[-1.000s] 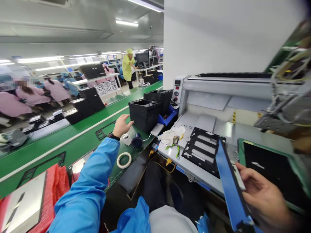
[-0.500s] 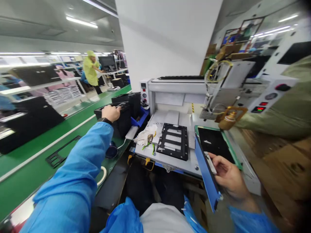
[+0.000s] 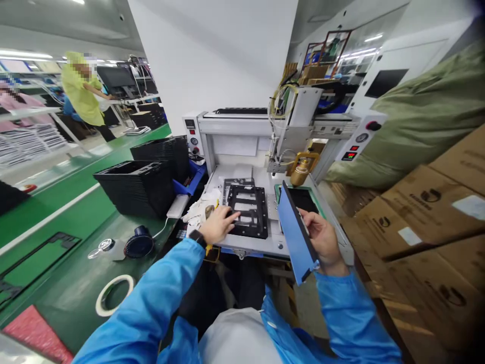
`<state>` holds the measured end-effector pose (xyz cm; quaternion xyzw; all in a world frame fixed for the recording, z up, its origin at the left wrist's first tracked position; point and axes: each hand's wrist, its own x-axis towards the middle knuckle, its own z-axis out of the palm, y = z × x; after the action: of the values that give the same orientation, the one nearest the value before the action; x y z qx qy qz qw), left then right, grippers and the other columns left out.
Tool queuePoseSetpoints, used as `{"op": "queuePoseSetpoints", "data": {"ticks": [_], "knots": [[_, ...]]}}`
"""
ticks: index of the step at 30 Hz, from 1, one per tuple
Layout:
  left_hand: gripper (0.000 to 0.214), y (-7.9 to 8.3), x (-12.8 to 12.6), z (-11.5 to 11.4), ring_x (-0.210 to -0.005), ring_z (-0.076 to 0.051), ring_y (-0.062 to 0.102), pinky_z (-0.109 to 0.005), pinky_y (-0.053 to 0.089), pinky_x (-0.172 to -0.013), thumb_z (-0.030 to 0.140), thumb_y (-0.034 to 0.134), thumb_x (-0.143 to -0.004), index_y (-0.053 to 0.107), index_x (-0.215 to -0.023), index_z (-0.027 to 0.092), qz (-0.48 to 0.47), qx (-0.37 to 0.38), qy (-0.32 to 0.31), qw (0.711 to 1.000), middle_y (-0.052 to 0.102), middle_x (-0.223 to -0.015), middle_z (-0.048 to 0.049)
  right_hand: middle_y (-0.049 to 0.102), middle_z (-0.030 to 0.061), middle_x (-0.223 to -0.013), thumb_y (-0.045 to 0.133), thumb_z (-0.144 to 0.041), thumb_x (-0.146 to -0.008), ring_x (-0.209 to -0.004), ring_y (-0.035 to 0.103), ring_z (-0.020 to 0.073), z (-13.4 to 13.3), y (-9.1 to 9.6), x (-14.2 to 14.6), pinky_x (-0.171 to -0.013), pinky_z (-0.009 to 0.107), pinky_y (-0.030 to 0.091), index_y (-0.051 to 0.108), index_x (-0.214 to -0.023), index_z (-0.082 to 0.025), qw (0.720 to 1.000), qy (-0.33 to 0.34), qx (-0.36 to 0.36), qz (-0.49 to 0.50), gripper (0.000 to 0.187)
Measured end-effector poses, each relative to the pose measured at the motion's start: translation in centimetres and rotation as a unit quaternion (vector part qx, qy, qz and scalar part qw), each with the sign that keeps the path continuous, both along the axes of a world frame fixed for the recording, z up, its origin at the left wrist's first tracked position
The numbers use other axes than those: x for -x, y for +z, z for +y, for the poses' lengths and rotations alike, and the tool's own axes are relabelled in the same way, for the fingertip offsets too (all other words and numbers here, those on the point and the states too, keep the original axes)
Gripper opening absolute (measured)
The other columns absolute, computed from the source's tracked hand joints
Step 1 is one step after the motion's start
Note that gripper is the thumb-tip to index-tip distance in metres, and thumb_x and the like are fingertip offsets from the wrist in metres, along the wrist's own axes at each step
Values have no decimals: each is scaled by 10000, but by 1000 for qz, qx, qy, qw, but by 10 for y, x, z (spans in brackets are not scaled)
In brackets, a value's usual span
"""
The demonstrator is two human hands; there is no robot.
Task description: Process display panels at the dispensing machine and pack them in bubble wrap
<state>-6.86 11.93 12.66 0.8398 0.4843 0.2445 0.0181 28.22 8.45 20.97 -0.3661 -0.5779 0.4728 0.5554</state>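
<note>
My left hand (image 3: pixel 217 225) rests on the near left corner of a black slotted frame (image 3: pixel 248 203) that lies flat on the white machine bed (image 3: pixel 276 241); its fingers are laid over the frame's edge. My right hand (image 3: pixel 322 239) grips a flat blue panel (image 3: pixel 296 232) held on edge, tilted, just right of the frame. Behind the panel sits a green-rimmed tray with a black plate (image 3: pixel 304 198).
Stacks of black trays (image 3: pixel 138 186) stand on the green bench (image 3: pixel 56 222) to the left, with a tape roll (image 3: pixel 112 300), a small dark fan (image 3: pixel 138 245) and white gloves (image 3: pixel 199 211). A dispensing head (image 3: pixel 291 136) hangs over the bed. Cardboard boxes (image 3: pixel 424 212) fill the right. A person in yellow (image 3: pixel 83 93) stands far left.
My left hand left the stack of black trays and came down to the black frame on the machine bed. My view swung to the right. The right hand kept hold of the blue panel.
</note>
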Motion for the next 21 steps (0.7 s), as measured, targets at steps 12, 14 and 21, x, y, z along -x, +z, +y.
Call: {"op": "queuePoseSetpoints", "data": {"ticks": [12, 14, 21], "knots": [[461, -30, -14, 21, -1415, -369, 534, -580, 451, -1241, 312, 534, -1052, 652, -1463, 140, 5, 42, -34, 999, 556, -1466, -221, 694, 144, -1410, 1023, -478, -576, -1356, 646, 344, 7, -26, -2, -1114, 454, 544, 487, -795, -245, 1000, 26, -2, 5, 624], [450, -27, -18, 16, -1425, -360, 546, -545, 470, -1244, 286, 523, -1051, 656, -1445, 115, -6, 43, -15, 999, 497, -1540, -233, 680, 143, -1432, 989, -481, -609, -1379, 628, 345, 19, -18, 9, -1174, 488, 500, 487, -815, -247, 999, 32, -16, -23, 590], [408, -22, -13, -71, -1282, -302, 669, -494, 597, -1125, 312, 497, -1075, 662, -1434, 211, -125, -10, 94, 988, 637, -1366, -163, 743, 126, -1270, 846, -369, -673, -1077, 728, 277, 106, -15, 63, -967, 407, 572, 552, -851, -226, 935, 19, -104, -340, 372]]}}
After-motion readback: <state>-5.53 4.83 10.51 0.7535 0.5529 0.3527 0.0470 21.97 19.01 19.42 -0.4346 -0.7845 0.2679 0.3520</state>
